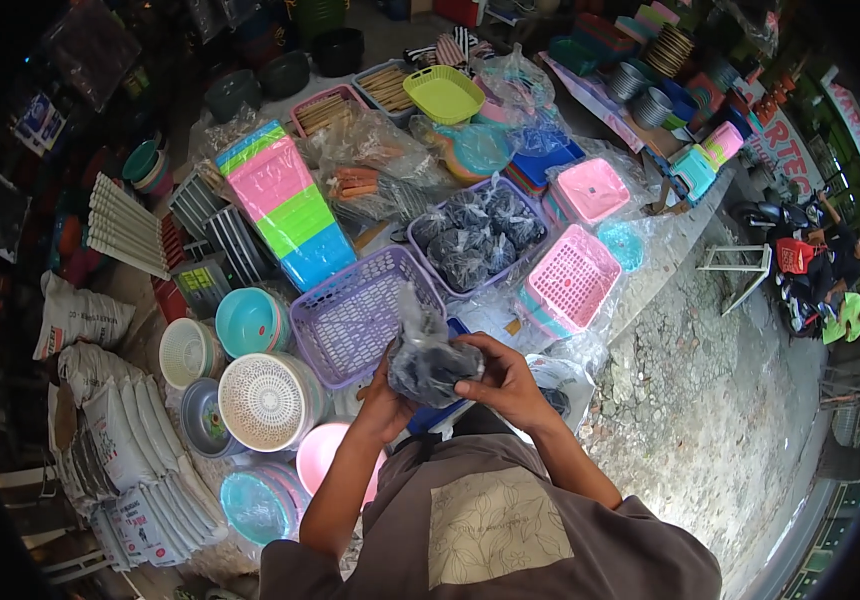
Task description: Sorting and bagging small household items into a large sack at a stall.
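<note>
In front of my chest I hold a clear plastic bag (422, 365) of dark, blackish contents; its loose top sticks up, and I cannot make out the contents. My left hand (386, 397) grips its left side, partly hidden behind the bag. The right hand (500, 380) has its fingers and thumb closed on the bag's right edge. Just beyond the bag lies a purple slatted basket (345, 318) with its bottom showing. Behind it to the right, another purple basket (528, 262) is filled with several similar dark bagged bundles.
Stacked basins and colanders (268, 400) stand at my left, beside piled white sacks (130, 430). Pink baskets (572, 280) in plastic wrap are on the right. Farther back are wrapped coloured trays (290, 205) and a yellow-green basket (444, 95). A person with a motorbike (800, 255) is at far right.
</note>
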The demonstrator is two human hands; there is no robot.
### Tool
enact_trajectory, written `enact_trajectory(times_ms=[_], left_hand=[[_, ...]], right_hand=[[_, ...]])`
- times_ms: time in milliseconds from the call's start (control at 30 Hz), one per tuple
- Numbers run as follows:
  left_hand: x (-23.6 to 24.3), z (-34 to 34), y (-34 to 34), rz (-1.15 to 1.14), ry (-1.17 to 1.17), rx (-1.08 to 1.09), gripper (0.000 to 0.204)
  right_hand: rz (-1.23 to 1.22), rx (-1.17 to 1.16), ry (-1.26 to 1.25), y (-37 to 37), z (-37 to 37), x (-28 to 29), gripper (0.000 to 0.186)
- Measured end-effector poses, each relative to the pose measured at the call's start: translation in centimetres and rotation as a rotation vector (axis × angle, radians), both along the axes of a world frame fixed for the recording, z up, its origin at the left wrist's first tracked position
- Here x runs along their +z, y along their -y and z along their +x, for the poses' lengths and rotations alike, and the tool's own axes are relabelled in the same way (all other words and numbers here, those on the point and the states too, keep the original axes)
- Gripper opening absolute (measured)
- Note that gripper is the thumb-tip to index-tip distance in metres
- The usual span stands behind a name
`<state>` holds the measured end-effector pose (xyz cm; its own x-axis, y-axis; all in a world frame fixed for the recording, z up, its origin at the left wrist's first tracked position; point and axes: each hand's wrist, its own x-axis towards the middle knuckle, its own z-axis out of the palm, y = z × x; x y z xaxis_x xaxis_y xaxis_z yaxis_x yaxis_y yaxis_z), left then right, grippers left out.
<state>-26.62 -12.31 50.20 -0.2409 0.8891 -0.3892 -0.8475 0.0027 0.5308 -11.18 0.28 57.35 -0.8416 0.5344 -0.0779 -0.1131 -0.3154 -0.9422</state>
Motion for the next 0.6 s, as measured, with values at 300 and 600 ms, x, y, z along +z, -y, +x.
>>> enact_trajectory(times_ms=[300, 600], left_hand=[[-2.3, -2.0, -1.5, 0.287, 0.239, -0.434, 0.049], [-1.6, -2.0, -2.4, 0.207, 0.278, -0.067, 0.048]], right_hand=[[-0.096, 0.141, -0.057, -1.6, -1.8, 0.9, 0.027], [-0.073, -0.040, 0.110, -5.7, -2.3, -2.0, 0.018]])
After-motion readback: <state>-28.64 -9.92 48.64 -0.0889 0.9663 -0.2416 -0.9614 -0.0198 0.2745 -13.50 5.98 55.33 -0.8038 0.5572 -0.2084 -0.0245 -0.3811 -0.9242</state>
